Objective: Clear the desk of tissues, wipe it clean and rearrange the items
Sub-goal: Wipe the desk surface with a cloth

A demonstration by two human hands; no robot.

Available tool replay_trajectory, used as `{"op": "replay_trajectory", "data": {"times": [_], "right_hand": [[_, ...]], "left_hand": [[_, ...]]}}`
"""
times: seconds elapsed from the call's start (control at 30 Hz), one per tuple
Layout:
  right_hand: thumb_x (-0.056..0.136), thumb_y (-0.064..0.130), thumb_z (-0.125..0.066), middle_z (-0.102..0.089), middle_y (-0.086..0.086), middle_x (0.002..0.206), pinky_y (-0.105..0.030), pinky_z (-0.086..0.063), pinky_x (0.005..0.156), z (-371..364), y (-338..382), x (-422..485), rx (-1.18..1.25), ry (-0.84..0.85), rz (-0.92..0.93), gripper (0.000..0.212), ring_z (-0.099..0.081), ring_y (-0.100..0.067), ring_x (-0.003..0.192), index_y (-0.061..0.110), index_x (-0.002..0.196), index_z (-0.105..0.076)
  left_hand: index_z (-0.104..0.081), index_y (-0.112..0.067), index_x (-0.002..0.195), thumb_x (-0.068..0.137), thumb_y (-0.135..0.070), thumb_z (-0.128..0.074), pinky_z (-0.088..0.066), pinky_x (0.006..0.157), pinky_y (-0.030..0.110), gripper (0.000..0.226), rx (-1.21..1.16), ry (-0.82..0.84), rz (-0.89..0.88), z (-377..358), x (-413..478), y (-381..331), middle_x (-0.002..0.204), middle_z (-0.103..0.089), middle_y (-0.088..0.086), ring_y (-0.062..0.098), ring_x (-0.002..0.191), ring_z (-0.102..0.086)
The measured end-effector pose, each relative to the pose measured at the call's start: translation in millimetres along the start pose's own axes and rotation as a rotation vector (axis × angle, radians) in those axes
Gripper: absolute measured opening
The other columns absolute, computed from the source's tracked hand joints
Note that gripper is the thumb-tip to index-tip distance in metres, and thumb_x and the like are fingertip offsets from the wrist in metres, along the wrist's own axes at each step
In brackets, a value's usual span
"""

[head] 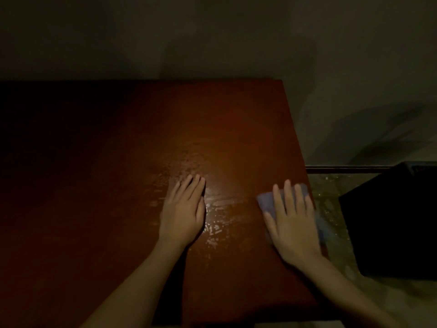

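A reddish-brown wooden desk (118,162) fills most of the dim view. A wet, shiny streaked patch (212,216) lies on its top between my hands. My left hand (183,211) lies flat on the desk near the middle, fingers straight and together. My right hand (293,221) presses flat on a pale blue-grey cloth (264,200) at the desk's right edge, fingers spread over it. Part of the cloth hangs past the edge under my hand. No tissues or other items show on the desk top.
A plain wall (212,43) stands right behind the desk's far edge. To the right, a dark box-like object (390,221) sits on a speckled floor (331,190) close beside the desk. The desk's left part lies in deep shadow.
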State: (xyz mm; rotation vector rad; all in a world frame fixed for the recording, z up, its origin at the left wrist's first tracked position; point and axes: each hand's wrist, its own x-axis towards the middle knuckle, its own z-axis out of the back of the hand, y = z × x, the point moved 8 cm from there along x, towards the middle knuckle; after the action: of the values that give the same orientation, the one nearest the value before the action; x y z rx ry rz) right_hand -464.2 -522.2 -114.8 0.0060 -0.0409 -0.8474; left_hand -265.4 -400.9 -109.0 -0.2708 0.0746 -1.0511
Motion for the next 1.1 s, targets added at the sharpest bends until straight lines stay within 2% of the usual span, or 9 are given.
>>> {"op": "replay_trajectory", "data": {"times": [0.07, 0.27, 0.4, 0.5, 0.6, 0.7, 0.9, 1.0, 1.1], "right_hand": [[0.097, 0.048, -0.018, -0.029, -0.025, 0.151, -0.053, -0.019, 0.114, 0.5, 31.1, 17.1, 0.033, -0.008, -0.099, 0.066, -0.025, -0.041, 0.14, 0.005, 0.146, -0.034], [0.101, 0.049, -0.014, -0.022, -0.016, 0.156, -0.049, -0.017, 0.111, -4.8, 64.6, -66.9, 0.005, 0.061, 0.273, 0.062, -0.017, -0.033, 0.145, 0.013, 0.149, -0.027], [0.101, 0.049, -0.008, -0.024, -0.019, 0.153, -0.049, -0.018, 0.113, 0.8, -2.6, -65.3, 0.009, 0.014, 0.013, 0.065, -0.027, -0.038, 0.141, 0.008, 0.148, -0.029], [0.098, 0.047, -0.017, -0.026, -0.024, 0.152, -0.054, -0.02, 0.115, 3.3, 33.3, -33.6, 0.04, -0.035, -0.208, 0.065, -0.025, -0.041, 0.141, 0.007, 0.148, -0.029], [0.098, 0.047, -0.019, -0.028, -0.02, 0.152, -0.052, -0.017, 0.115, 0.5, 104.7, -54.7, 0.033, 0.002, 0.072, 0.062, -0.024, -0.038, 0.142, 0.011, 0.148, -0.031], [0.101, 0.048, -0.012, -0.027, -0.014, 0.154, -0.048, -0.016, 0.111, -2.0, 80.3, -101.5, 0.002, 0.073, 0.209, 0.06, -0.022, -0.033, 0.143, 0.015, 0.149, -0.028], [0.098, 0.049, -0.013, -0.018, -0.022, 0.155, -0.053, -0.014, 0.116, 3.7, 31.8, -57.7, 0.035, 0.001, -0.292, 0.066, -0.016, -0.039, 0.144, 0.011, 0.151, -0.02], [0.098, 0.049, -0.018, -0.02, -0.02, 0.155, -0.053, -0.014, 0.117, 0.7, 114.6, -61.1, 0.031, 0.016, -0.032, 0.064, -0.016, -0.038, 0.144, 0.014, 0.15, -0.022], [0.1, 0.049, -0.013, -0.024, -0.015, 0.155, -0.049, -0.016, 0.114, -3.9, 109.2, -110.8, 0.022, 0.086, 0.179, 0.06, -0.018, -0.033, 0.144, 0.018, 0.15, -0.025]], "left_hand": [[-0.042, -0.013, 0.144, 0.098, -0.038, -0.017, -0.018, 0.12, 0.039, 0.059, -0.012, 0.02, 0.009, -3.4, -3.5, -0.1, 0.15, -0.041, 0.003, 0.016, 0.143, -0.031], [-0.044, -0.013, 0.144, 0.098, -0.037, -0.02, -0.005, 0.118, 0.027, 0.057, -0.002, 0.018, 0.004, 1.1, -33.9, 0.0, 0.149, -0.044, 0.004, 0.018, 0.142, -0.033], [-0.05, -0.011, 0.139, 0.098, -0.032, -0.026, -0.009, 0.118, 0.027, 0.053, 0.003, -0.005, 0.009, 8.0, -60.6, 1.6, 0.142, -0.051, 0.006, 0.02, 0.137, -0.041], [-0.049, -0.011, 0.14, 0.097, -0.034, -0.024, -0.016, 0.117, 0.033, 0.055, -0.004, -0.017, 0.021, 6.1, -65.5, 3.1, 0.144, -0.05, 0.004, 0.019, 0.138, -0.04], [-0.051, -0.01, 0.138, 0.096, -0.033, -0.025, -0.019, 0.115, 0.036, 0.055, -0.023, -0.034, 0.003, 7.9, -68.3, 3.5, 0.142, -0.051, 0.006, 0.02, 0.137, -0.042], [-0.052, -0.01, 0.138, 0.096, -0.033, -0.025, -0.019, 0.115, 0.035, 0.055, -0.012, -0.048, 0.0, 9.9, -73.9, 6.0, 0.142, -0.052, 0.006, 0.02, 0.136, -0.043], [-0.05, -0.013, 0.14, 0.096, -0.035, -0.024, -0.018, 0.114, 0.032, 0.056, -0.051, -0.072, 0.01, 13.1, -81.7, 12.6, 0.144, -0.05, 0.004, 0.019, 0.137, -0.041], [-0.053, -0.012, 0.137, 0.095, -0.034, -0.026, -0.023, 0.113, 0.034, 0.055, -0.049, -0.073, 0.002, 14.2, -82.9, 15.7, 0.142, -0.052, 0.005, 0.021, 0.136, -0.043], [-0.052, -0.012, 0.138, 0.095, -0.035, -0.024, -0.022, 0.113, 0.035, 0.056, -0.034, -0.057, -0.005, 16.6, -87.3, 25.4, 0.142, -0.052, 0.006, 0.022, 0.137, -0.042]]}}
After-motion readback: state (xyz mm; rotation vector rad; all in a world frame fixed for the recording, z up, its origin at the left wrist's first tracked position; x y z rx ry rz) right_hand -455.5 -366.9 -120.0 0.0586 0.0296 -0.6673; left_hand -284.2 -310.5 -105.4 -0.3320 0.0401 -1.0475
